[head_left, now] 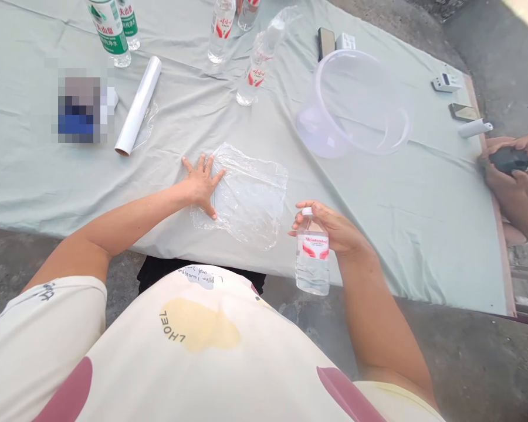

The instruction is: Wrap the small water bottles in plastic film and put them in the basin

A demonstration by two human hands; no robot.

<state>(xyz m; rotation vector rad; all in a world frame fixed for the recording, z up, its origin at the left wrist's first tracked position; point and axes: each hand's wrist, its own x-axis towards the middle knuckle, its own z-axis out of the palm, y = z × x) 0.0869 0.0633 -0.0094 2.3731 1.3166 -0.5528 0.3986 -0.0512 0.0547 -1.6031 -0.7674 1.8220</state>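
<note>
My left hand (201, 183) lies flat with fingers spread on the left edge of a clear sheet of plastic film (249, 196) spread on the pale green tablecloth (48, 176). My right hand (330, 225) grips a small water bottle (312, 261) with a red and white label by its neck, holding it upright over the table's near edge, just right of the film.
A roll of film (138, 105) lies at the left. Several water bottles (255, 61) stand at the back. A large clear plastic bowl (356, 102) rests tilted at the right. Small devices (446, 82) lie near the far right edge, where another person's hands (508, 161) hold a dark object.
</note>
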